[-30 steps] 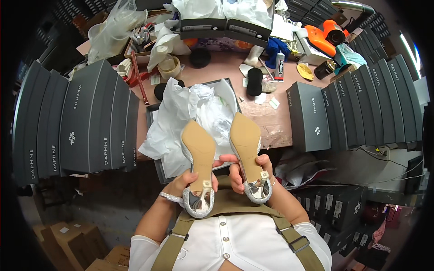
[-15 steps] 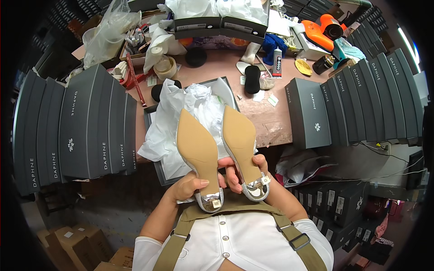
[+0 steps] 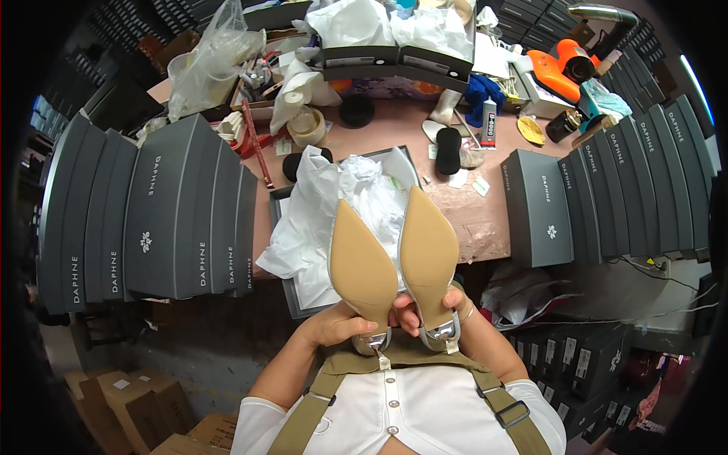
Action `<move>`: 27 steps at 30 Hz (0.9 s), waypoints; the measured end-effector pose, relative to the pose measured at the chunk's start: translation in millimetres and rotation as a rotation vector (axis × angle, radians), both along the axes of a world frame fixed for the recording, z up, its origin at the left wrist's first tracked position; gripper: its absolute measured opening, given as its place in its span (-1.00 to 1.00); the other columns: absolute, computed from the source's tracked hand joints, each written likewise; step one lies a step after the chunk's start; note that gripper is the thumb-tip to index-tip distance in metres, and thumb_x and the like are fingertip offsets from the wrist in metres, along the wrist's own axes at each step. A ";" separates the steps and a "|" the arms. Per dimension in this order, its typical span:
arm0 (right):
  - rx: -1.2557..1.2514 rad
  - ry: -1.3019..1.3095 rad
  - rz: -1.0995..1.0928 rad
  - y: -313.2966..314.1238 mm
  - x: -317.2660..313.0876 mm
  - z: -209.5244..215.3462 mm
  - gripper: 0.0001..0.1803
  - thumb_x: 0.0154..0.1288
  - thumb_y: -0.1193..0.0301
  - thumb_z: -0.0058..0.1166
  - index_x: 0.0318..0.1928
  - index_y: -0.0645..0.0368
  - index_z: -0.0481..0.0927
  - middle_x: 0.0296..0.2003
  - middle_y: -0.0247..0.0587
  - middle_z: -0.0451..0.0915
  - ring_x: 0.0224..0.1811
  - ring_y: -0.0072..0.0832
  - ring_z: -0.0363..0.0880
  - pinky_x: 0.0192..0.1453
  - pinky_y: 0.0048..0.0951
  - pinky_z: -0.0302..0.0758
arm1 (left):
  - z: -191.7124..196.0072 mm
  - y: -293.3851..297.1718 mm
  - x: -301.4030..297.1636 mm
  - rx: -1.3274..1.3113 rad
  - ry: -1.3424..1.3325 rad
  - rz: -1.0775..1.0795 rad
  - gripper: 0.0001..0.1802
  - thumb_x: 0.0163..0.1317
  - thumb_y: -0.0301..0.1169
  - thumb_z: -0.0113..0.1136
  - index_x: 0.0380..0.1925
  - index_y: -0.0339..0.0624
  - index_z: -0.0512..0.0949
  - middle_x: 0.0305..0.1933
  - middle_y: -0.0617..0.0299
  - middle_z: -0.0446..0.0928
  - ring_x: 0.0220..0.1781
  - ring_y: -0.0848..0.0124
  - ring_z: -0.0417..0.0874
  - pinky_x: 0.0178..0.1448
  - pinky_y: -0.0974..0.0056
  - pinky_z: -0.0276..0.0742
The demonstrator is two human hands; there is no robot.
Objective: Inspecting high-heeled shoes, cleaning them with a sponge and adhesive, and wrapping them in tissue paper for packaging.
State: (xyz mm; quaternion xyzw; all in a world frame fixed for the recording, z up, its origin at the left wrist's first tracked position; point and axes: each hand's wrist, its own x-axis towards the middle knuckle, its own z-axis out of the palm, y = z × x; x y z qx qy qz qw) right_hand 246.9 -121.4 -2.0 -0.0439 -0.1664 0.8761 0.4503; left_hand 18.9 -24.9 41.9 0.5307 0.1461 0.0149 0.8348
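Two pointed heeled shoes are held side by side over my lap, tan soles facing up and toes pointing away. My left hand [image 3: 339, 324] is closed round the heel end of the left shoe [image 3: 362, 265], its thumb on the sole. The right shoe [image 3: 428, 254] is gripped near its heel by my right hand [image 3: 455, 305], with fingers showing between the two shoes. Both heels look silvery, each with a small pale tip. Just beyond them, crumpled white tissue paper [image 3: 307, 220] fills an open grey shoebox [image 3: 413, 163] at the table edge.
Grey shoeboxes [image 3: 178, 220] stand in a row at the left, and more shoeboxes [image 3: 531, 205] at the right. A glue tube [image 3: 489, 125], a black oval pad [image 3: 448, 152], a tape roll [image 3: 307, 127] and an orange heat gun [image 3: 553, 76] lie farther back. Cardboard cartons [image 3: 140, 402] sit lower left.
Both shoes have tipped, so their soles look broader and the heels now point more toward me. My hands still hold them. The whole view has shifted slightly.
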 end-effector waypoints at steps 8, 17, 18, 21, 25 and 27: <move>-0.106 -0.031 -0.027 7.0 -3.4 10.0 -0.14 -0.07 0.07 0.18 0.20 0.40 0.38 -0.34 0.00 0.51 -0.32 -0.25 0.57 -0.14 -0.34 0.48 | 0.4 49.1 -11.4 0.181 0.279 0.242 -0.36 0.12 -0.23 0.03 0.21 -0.29 0.33 -0.15 0.15 0.53 -0.10 0.38 0.53 0.02 0.30 0.43; -0.136 -0.055 -0.087 13.4 -5.2 12.9 -0.14 -0.03 0.05 0.18 0.18 0.44 0.37 -0.35 -0.01 0.52 -0.34 -0.29 0.58 -0.20 -0.38 0.50 | -68.6 119.3 -31.7 0.864 0.686 0.202 -0.53 0.11 -0.17 -0.08 -0.57 -0.48 0.49 -0.59 -0.17 0.50 -0.52 -0.05 0.52 -0.30 0.03 0.40; -0.147 -0.132 -0.107 15.5 -0.7 20.8 -0.14 -0.02 0.04 0.18 0.18 0.45 0.36 -0.35 -0.01 0.53 -0.34 -0.30 0.58 -0.20 -0.39 0.51 | -76.8 122.4 -34.8 0.859 0.693 0.216 -0.54 0.11 -0.17 -0.08 -0.55 -0.48 0.49 -0.57 -0.18 0.51 -0.50 -0.04 0.52 -0.29 0.04 0.41; -0.170 -0.503 -0.202 21.7 38.8 57.4 -0.15 0.06 0.00 0.16 0.17 0.48 0.35 -0.36 -0.10 0.56 -0.34 -0.41 0.59 -0.19 -0.45 0.54 | -77.1 120.6 -35.2 0.878 0.770 0.306 -0.53 0.14 -0.16 -0.08 -0.48 -0.48 0.50 -0.52 -0.21 0.51 -0.45 -0.01 0.55 -0.24 0.08 0.44; 0.238 -2.015 -0.171 37.9 107.8 104.4 -0.51 0.23 0.08 0.03 -0.45 0.37 0.52 -0.61 -0.03 0.54 -0.50 -0.26 0.58 -0.31 -0.27 0.47 | -74.5 117.6 -45.2 0.759 0.734 0.391 -0.53 0.23 -0.14 -0.05 -0.36 -0.47 0.50 -0.44 -0.11 0.56 -0.36 0.14 0.58 -0.14 0.17 0.47; 0.420 -2.562 -0.082 46.2 126.2 80.9 -0.48 0.17 0.01 0.04 -0.38 0.33 0.58 -0.44 0.13 0.62 -0.34 -0.02 0.62 -0.21 -0.14 0.53 | -94.0 114.8 -49.0 0.578 0.659 0.495 -0.52 0.27 -0.11 -0.01 -0.28 -0.44 0.51 -0.38 -0.01 0.57 -0.29 0.25 0.58 -0.13 0.22 0.45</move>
